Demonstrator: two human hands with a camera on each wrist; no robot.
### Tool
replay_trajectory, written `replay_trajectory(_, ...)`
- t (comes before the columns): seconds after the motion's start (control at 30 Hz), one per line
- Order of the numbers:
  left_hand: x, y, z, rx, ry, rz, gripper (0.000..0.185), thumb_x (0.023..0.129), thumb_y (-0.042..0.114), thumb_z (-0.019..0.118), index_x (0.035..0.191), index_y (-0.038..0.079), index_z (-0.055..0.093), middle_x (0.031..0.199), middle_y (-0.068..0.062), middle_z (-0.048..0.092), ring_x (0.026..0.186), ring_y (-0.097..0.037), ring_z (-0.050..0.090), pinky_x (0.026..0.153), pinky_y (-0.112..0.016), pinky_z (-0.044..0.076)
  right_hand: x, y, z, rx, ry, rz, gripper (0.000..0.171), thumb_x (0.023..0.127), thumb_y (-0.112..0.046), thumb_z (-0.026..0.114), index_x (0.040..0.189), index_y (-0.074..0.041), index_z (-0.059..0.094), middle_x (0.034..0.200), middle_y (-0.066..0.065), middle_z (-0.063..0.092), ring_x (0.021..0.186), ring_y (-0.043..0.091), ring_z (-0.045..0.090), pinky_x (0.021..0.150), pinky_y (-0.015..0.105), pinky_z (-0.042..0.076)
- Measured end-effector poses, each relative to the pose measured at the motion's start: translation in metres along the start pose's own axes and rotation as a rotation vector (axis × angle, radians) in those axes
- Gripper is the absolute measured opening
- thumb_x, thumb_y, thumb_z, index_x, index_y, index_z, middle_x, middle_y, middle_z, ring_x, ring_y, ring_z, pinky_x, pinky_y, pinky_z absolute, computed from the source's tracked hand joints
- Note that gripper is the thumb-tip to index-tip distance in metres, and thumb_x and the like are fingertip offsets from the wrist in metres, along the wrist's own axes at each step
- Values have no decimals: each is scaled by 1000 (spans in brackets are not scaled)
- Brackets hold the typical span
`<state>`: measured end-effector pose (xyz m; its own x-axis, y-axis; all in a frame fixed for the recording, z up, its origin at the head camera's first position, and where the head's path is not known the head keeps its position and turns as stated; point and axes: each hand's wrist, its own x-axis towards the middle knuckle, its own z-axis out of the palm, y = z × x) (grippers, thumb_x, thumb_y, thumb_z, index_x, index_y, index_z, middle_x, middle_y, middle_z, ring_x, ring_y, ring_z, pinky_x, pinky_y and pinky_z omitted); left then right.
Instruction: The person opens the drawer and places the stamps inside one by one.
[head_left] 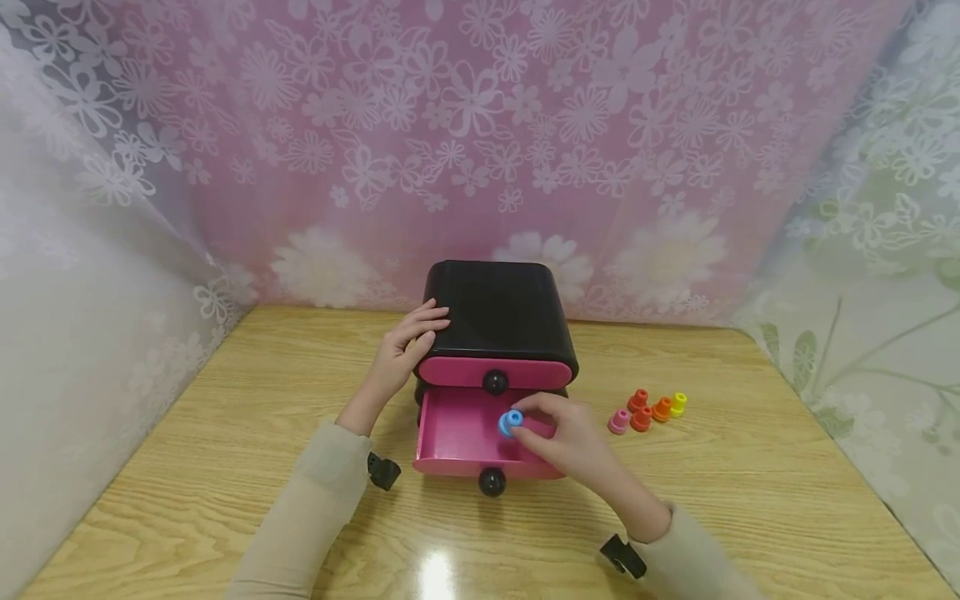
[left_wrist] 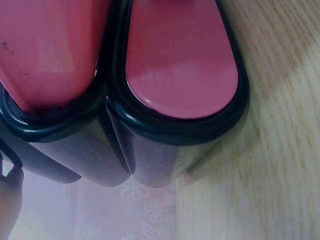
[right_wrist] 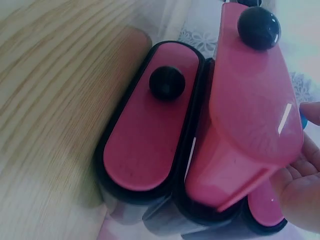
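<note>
A black cabinet point(head_left: 495, 304) with pink drawers stands on the table. One pink drawer point(head_left: 457, 433), below the top one, is pulled out. My left hand point(head_left: 401, 350) rests on the cabinet's upper left edge, fingers extended over the top; only a bit of that hand point(left_wrist: 10, 200) enters the left wrist view. Over the open drawer, my right hand point(head_left: 566, 433) pinches a small blue stepped peg point(head_left: 510, 422) with a hole in its end. In the right wrist view a sliver of the blue peg point(right_wrist: 304, 120) shows behind the drawer front point(right_wrist: 255, 95).
To the right of the cabinet stand several similar pegs: a pink one point(head_left: 618, 422), red ones, an orange one point(head_left: 662, 409) and a yellow one point(head_left: 678, 404). Round black knobs point(head_left: 492, 482) stick out from the drawer fronts. Floral curtains point(head_left: 480, 150) hang behind the wooden table point(head_left: 300, 400).
</note>
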<state>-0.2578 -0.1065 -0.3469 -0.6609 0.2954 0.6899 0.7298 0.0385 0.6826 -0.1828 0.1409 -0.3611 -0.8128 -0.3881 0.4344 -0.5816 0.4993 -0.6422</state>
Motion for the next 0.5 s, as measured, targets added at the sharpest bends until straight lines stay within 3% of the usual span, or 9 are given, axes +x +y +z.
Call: replay_trajectory(0.5,1,0,0,13,5,28,27,82,-16,41,106,-18,54,119,-33,45,125,-40,25,101,-49,21,11,-10,20,137,-73,-42,16,76,-10,69,90,-4,64,84,1,63,82,15,61,77,32,49)
